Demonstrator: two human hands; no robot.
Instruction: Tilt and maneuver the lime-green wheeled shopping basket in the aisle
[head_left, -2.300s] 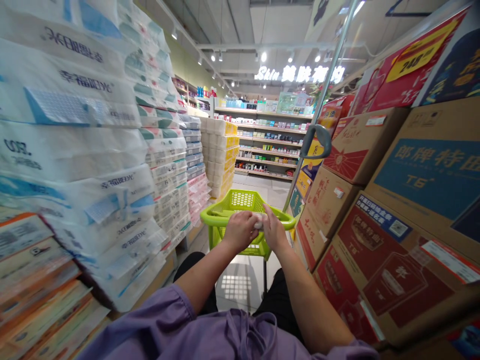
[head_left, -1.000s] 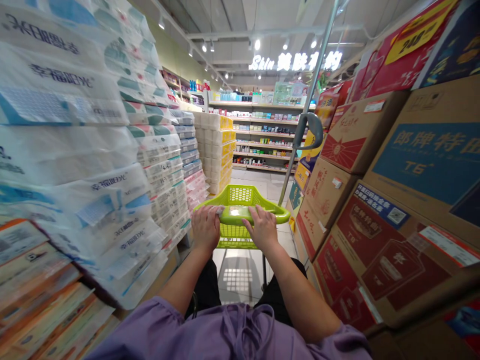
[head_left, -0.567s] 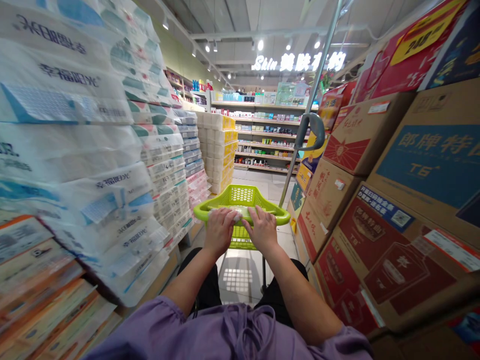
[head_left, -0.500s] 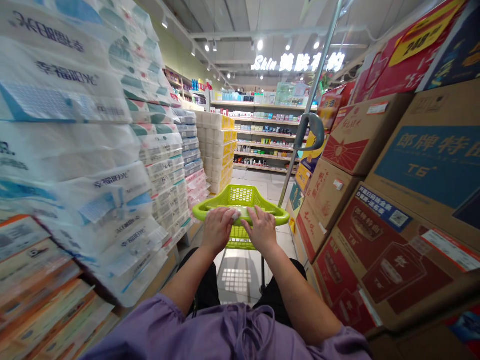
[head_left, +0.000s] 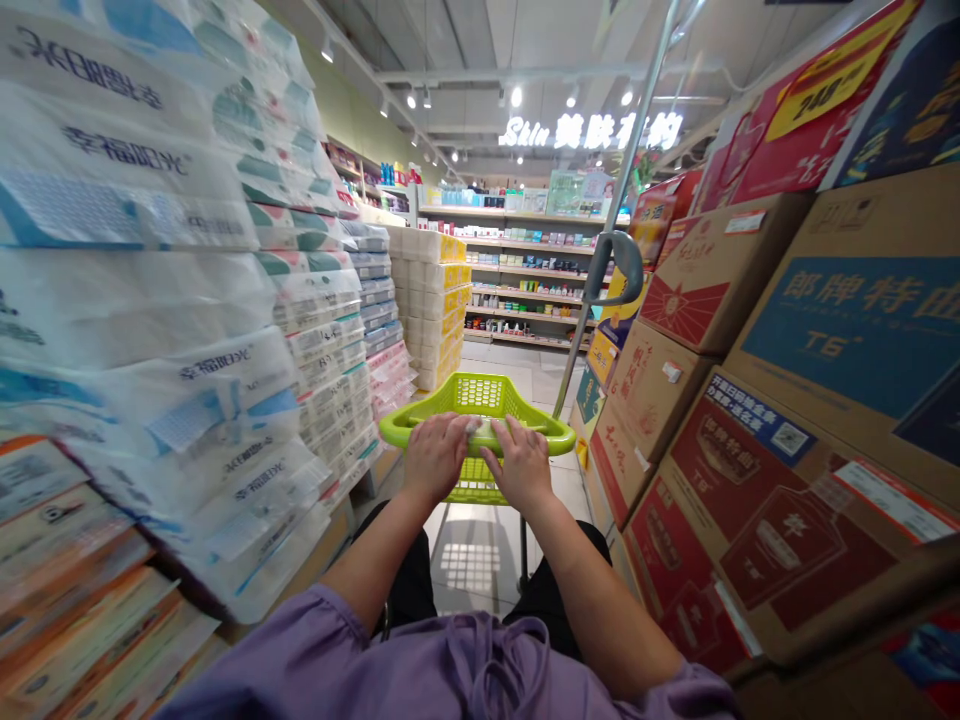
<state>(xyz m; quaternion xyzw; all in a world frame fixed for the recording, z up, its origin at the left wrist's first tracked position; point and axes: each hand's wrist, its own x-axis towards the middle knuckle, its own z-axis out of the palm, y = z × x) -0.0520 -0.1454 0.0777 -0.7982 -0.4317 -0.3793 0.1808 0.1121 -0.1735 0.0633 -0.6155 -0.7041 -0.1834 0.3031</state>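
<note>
A lime-green plastic shopping cart (head_left: 480,392) with a perforated basket stands right in front of me. Both hands rest on its near handle bar. My left hand (head_left: 436,452) is curled over the bar left of centre, and a small whitish bit shows by its fingertips, too small to name. Close beside it, my right hand (head_left: 520,460) wraps the bar right of centre, fingers pointing forward. The undersides of both grips are hidden. I make out nothing inside the visible part of the basket.
Tall stacks of plastic-wrapped tissue packs (head_left: 142,290) line the left side. Cardboard cartons (head_left: 780,500) are piled on the right, beside a slanted metal pole with a grey handle (head_left: 616,268). Tiled floor leads to product shelves (head_left: 525,262) under a lit sign.
The view has shifted slightly, with the sign and right-hand cartons a little further left. Both hands keep their hold on the cart's handle.
</note>
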